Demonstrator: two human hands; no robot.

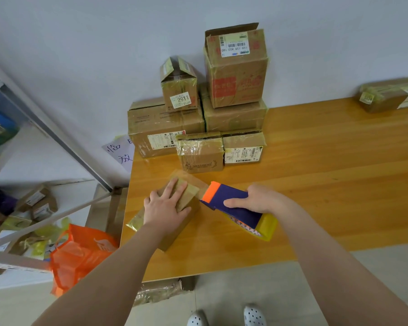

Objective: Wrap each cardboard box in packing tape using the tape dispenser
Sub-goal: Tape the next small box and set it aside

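Note:
A small cardboard box [189,203] lies tilted on the wooden table [316,184], near its left edge. My left hand [166,205] presses flat on the box top with fingers spread. My right hand [259,200] grips a blue tape dispenser [231,205] with an orange front end and a yellowish tape roll [266,228] at its rear. The dispenser's orange end sits against the right side of the box, and a strip of clear tape [193,178] runs from it over the box's far corner.
Several taped cardboard boxes [198,128] are stacked at the back against the wall; one more box [389,95] lies far right. Left of the table stand a metal shelf [57,137], an orange bag [80,252] and floor clutter. Another box [160,290] lies under the table edge.

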